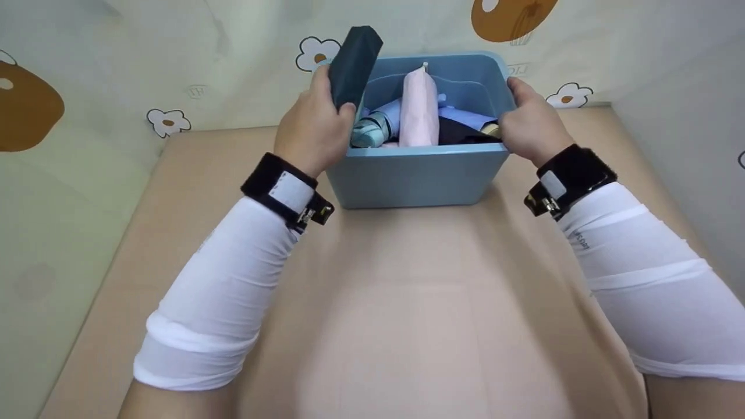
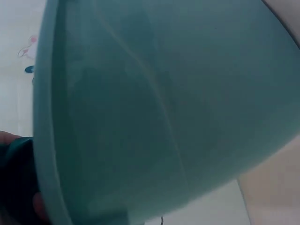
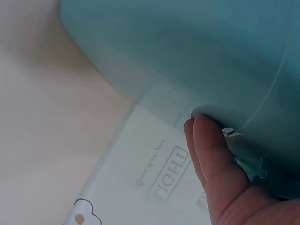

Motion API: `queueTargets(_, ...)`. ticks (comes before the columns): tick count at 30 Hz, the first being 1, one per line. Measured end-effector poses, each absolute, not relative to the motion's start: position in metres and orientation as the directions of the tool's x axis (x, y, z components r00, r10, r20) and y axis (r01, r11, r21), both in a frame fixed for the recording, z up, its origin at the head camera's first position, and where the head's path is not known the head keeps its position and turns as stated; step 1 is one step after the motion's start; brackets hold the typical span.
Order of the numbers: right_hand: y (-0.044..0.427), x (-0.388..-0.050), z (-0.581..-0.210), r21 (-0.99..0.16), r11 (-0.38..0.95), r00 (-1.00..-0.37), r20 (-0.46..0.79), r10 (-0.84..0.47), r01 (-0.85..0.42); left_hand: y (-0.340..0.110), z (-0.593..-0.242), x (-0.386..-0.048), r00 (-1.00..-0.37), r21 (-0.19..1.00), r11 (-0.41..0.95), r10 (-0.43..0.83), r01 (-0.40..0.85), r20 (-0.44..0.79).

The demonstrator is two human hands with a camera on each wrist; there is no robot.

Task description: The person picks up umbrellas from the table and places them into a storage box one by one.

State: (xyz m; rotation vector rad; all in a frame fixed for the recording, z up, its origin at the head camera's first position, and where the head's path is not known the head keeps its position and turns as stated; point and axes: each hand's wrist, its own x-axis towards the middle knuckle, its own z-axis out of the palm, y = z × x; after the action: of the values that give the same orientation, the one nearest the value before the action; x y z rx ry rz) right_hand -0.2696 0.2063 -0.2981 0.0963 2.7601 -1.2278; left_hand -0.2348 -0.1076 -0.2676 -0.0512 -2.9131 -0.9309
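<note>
A blue plastic bin [image 1: 416, 177] stands at the far side of the table, and its outer wall [image 2: 140, 103] fills much of the left wrist view. At its left rim, my left hand [image 1: 311, 125] grips a dark green folded umbrella [image 1: 355, 64], tilted up above the bin. My right hand [image 1: 535, 122] holds the bin's right rim, with fingers [image 3: 211, 154] against the outer wall in the right wrist view. Inside the bin lie a pink folded umbrella [image 1: 419, 110], a teal rolled one [image 1: 368, 132], blue rolled fabric [image 1: 465, 118] and black fabric [image 1: 460, 132].
The bin rests on a tan table [image 1: 396, 326]. Behind it rises a pale wall covering [image 1: 233, 70] with flower prints, close to the bin's back. Black straps with small cameras [image 1: 547, 203] sit on both wrists.
</note>
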Motion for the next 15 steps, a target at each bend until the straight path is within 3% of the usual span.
queueTargets(15,0.206,-0.270,-0.298,-0.738,0.669,-0.993,-0.115,0.003,0.087,-0.077,-0.275,-0.249,-0.997,0.474,0.880,0.045,0.008,-0.066)
